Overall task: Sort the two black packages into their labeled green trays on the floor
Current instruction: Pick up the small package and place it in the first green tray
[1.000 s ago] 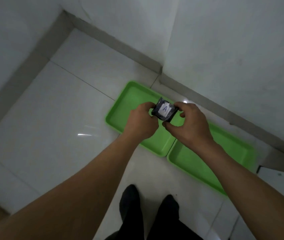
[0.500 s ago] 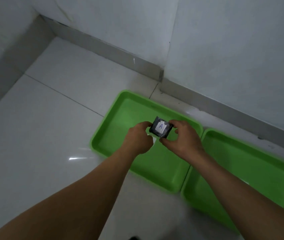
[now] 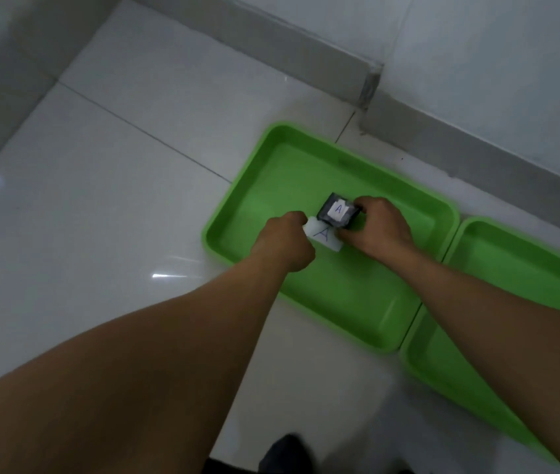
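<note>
One small black package with a white label marked A is pinched in my right hand, low over the left green tray. A white paper label marked A lies on that tray's floor, just under and in front of the package. My left hand is curled beside this label, a little apart from the package. The right green tray lies against the left one, and my right forearm crosses it. No second black package is in view.
Both trays rest on glossy white floor tiles in a corner. A grey baseboard and white walls run just behind them. The dark toe of my shoe shows at the bottom edge. Open floor stretches to the left.
Both hands have dropped lower over the left tray with the package. My left hand has come off the package, and the tray's A label now shows.
</note>
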